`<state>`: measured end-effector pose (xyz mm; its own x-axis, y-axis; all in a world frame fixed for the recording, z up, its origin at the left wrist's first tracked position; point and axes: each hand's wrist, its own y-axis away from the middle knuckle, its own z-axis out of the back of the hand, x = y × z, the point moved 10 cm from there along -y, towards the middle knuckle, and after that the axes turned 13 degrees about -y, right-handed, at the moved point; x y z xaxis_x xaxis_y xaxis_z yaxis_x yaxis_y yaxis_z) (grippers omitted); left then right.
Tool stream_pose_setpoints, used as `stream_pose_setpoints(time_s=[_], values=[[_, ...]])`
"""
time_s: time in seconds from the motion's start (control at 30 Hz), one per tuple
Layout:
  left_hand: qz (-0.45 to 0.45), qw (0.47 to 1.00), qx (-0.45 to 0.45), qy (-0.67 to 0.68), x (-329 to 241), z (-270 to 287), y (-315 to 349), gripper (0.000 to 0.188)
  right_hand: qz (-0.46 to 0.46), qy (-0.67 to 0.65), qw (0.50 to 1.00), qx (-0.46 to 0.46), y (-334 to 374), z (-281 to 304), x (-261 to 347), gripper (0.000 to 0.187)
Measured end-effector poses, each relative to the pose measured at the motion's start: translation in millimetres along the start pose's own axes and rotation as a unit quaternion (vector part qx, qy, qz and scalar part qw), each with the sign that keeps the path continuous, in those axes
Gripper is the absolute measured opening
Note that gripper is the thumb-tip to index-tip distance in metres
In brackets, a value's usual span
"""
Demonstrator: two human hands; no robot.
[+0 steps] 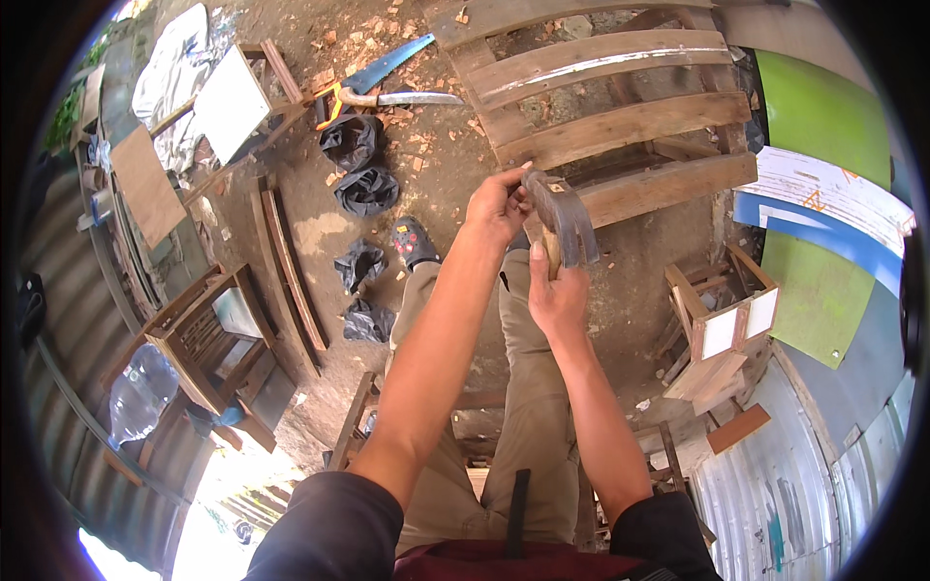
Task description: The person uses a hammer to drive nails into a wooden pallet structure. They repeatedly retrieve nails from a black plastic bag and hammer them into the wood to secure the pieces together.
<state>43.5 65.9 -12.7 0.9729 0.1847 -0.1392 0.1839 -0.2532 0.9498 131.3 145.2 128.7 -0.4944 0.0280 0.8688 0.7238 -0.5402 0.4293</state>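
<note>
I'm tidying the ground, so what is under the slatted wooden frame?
Through the gaps in the slatted wooden frame, dirt ground and a wooden brace show; anything directly beneath the slats is covered.

Brown dirt floor (620, 320) is strewn with reddish chips (418, 147); left side is bounded by corrugated metal wall (68, 281).

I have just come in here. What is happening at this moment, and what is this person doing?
The person's right hand grips a hammer by its wooden handle, its head up beside the left hand. The left fingertips are close to the end of the nearest slat of a slatted wooden frame; whether they hold something small cannot be seen. Left of the frame, a blue-bladed handsaw and a long wooden-handled blade lie on the ground, near black plastic bags.
</note>
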Motion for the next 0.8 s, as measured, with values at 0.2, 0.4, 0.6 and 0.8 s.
stream_pose_setpoints(time_s=[0.2, 0.4, 0.6, 0.8], values=[[0.022, 1.000, 0.020, 0.001, 4.3, -1.0, -5.0, 0.010, 0.023, 0.009, 1.000, -0.006, -12.3, -5.7, 7.6, 0.037], [0.031, 0.998, 0.044, 0.019, 7.7, 1.3, -3.9, 0.009, 0.090, 0.010, 0.996, -0.009, -14.1, -4.2, 18.9, 0.038], [0.030, 0.999, 0.016, 0.024, 1.7, -5.3, -1.8, 0.007, 0.053, 0.035, 0.998, 0.007, -24.5, -3.9, 1.7, 0.037], [0.041, 0.999, -0.009, 0.020, 6.3, -3.8, -1.3, 0.007, 0.054, 0.086, 0.995, 0.014, -22.0, -1.9, -3.3, 0.037]])
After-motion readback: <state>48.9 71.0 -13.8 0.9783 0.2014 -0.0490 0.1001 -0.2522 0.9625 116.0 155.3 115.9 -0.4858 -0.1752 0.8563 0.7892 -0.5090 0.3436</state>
